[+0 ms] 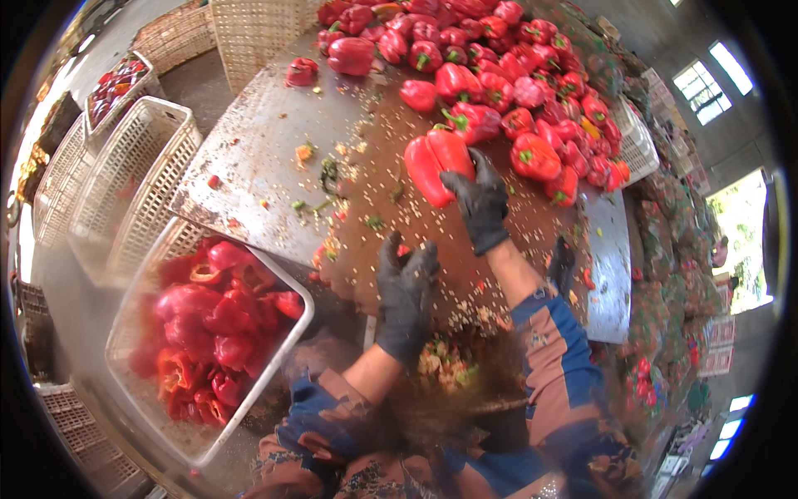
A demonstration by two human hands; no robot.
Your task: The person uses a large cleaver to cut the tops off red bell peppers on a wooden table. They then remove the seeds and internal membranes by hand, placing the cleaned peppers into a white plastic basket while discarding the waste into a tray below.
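My right hand (483, 203), in a black glove, grips the right side of a large red bell pepper (436, 163) over the metal table (249, 168). Nearer to me, my left hand (405, 293), gloved too, is raised with its fingers apart and nothing in it. A heap of red bell peppers (499, 81) covers the table's far side. Seeds and green scraps lie scattered around my hands. Cored red pepper pieces (212, 324) fill part of a white plastic crate (299, 337) at the left. A black glove (562, 265) lies by my right forearm.
Empty pale plastic crates (134, 187) stand beyond the table's left edge, near a crate of dark red peppers (118, 87). Core and seed waste (446, 365) sits close to my body. Full mesh sacks (664, 280) are stacked at the right.
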